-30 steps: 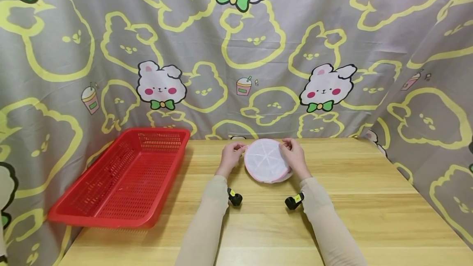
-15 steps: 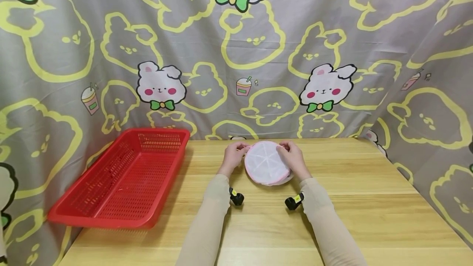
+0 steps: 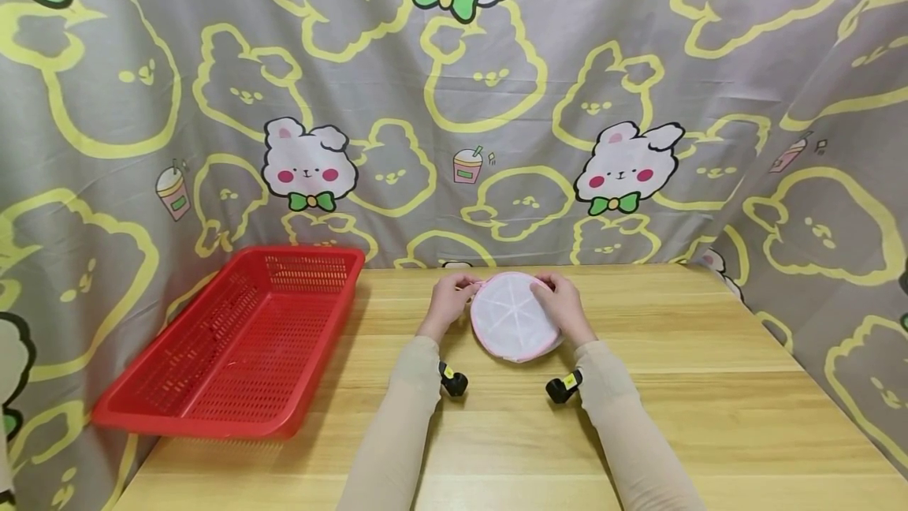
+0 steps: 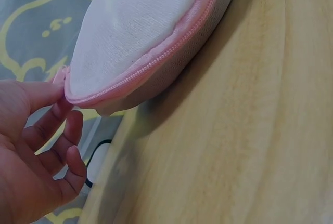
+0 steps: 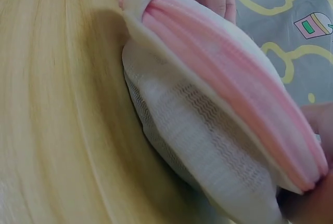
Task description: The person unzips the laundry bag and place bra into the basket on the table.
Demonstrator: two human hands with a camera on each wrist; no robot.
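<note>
A round white mesh bag [image 3: 514, 315] with pink zipper edging is held tilted above the wooden table, between both hands. At its left edge, the left hand [image 3: 448, 304] pinches the pink zipper end between thumb and index finger; in the left wrist view the hand [image 4: 39, 146] has its other fingers loosely bent beside the bag [image 4: 135, 26]. The right hand [image 3: 563, 307] grips the upper right rim, thumb on the white face. In the right wrist view the bag's mesh side [image 5: 192, 125] hangs down, and part of the right hand [image 5: 312, 198] shows at the lower right corner.
A red perforated basket [image 3: 291, 385] stands on the table's left side. Behind the wooden table [image 3: 681, 416] hangs a grey curtain [image 3: 496, 101] with yellow outlines and cartoon bears. Small black cameras [image 3: 563, 387] are strapped at both wrists.
The bag has moved slightly down and toward the person, and its face has turned a little. Both hands keep their hold; the left has shifted slightly to the right.
</note>
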